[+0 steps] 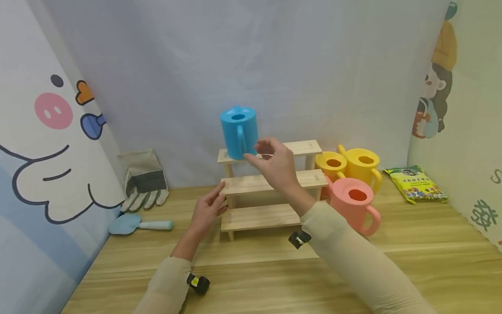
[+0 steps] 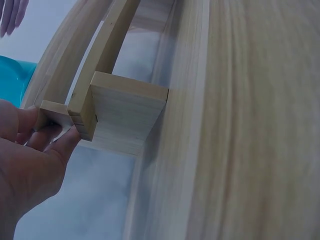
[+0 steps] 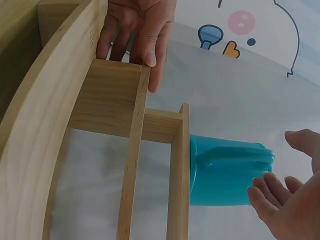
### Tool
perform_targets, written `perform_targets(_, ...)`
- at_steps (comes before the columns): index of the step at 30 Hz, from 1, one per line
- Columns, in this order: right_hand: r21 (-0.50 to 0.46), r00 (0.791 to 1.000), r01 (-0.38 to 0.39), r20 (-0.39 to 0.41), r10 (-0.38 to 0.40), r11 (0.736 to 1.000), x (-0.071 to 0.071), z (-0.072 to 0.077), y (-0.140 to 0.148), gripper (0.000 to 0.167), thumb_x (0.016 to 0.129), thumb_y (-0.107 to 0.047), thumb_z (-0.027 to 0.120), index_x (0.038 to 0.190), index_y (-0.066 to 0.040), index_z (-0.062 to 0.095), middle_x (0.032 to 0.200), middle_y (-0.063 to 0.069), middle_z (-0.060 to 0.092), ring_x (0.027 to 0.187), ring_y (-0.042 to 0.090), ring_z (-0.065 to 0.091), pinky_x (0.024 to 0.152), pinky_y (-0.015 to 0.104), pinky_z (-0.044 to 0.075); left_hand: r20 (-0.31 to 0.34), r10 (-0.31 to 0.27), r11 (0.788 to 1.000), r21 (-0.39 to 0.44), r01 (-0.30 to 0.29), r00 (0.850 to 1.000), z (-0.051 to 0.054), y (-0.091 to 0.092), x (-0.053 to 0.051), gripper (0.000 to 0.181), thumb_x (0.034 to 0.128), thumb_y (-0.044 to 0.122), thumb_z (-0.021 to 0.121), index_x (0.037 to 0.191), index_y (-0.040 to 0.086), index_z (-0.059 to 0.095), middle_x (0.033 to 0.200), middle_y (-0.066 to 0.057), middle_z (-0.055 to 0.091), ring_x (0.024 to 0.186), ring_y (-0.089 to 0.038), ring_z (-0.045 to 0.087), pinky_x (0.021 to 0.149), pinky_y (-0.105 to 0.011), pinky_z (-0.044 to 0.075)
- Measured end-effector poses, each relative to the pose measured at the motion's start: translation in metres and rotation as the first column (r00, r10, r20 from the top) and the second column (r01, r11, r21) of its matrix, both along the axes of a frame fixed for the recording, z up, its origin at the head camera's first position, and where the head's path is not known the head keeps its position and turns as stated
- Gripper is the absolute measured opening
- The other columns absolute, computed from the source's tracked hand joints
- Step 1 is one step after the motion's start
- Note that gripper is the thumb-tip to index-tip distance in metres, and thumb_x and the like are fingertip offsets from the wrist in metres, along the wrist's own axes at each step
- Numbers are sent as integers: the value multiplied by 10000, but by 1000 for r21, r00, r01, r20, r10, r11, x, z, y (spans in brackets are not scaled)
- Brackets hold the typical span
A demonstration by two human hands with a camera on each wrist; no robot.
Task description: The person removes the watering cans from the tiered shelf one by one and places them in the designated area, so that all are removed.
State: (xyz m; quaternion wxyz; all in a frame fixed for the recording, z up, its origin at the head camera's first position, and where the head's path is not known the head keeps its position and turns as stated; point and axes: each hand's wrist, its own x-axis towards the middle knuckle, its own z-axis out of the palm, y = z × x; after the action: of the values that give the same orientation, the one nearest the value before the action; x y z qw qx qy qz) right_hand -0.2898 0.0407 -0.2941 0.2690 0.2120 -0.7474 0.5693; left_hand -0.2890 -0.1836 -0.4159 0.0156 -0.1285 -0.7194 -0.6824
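Note:
A blue watering can point(image 1: 230, 137) stands upright on the top tier of a wooden three-tier stand point(image 1: 255, 185), its handle facing me. My right hand point(image 1: 277, 165) is beside the can at its lower right, fingers loosely bent and holding nothing. In the right wrist view, the fingertips of that hand point(image 3: 295, 197) lie close to the can point(image 3: 225, 182); whether they touch it I cannot tell. My left hand point(image 1: 205, 211) grips the left end of the stand at the middle tier. Thumb and fingers of the left hand point(image 2: 37, 160) close round the board's end in the left wrist view.
Right of the stand are a pink watering can point(image 1: 347, 205) and two yellow watering cans point(image 1: 331, 160). A green seed-mix-like bag point(image 1: 415, 183) lies farther right. At left lie a light-blue trowel point(image 1: 127, 224) and gloves point(image 1: 147, 198) by a grey pouch point(image 1: 141, 161).

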Motion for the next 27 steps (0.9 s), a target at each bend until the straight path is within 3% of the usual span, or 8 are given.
perform_targets(6,-15,999,31,-18,-31,999,-13,8,-15,475,830,-178,850,1157,86,630,1063,203,710,1002,333,690,884,395,593,-1,-4,1000,9,4,1000,2,1,1,491,1079,139,480,1556,100,368,1612,-90,271,1457,-243,296,1020,-359,498)
perform_targets(18,-66,988,78,137,-68,995,-27,20,-37,496,828,-257,854,1154,40,627,1072,173,703,984,254,695,842,380,603,9,6,1000,14,-6,1000,2,0,2,485,1079,123,473,1553,103,375,1612,-93,273,1458,-253,294,1025,-359,495)
perform_targets(27,-88,983,110,156,-95,990,-33,19,-45,413,849,-208,833,1122,54,666,1035,184,722,957,265,706,832,396,610,13,3,1000,5,-4,1000,2,0,0,486,1079,127,474,1554,106,376,1611,-98,271,1449,-268,310,1022,-363,498)
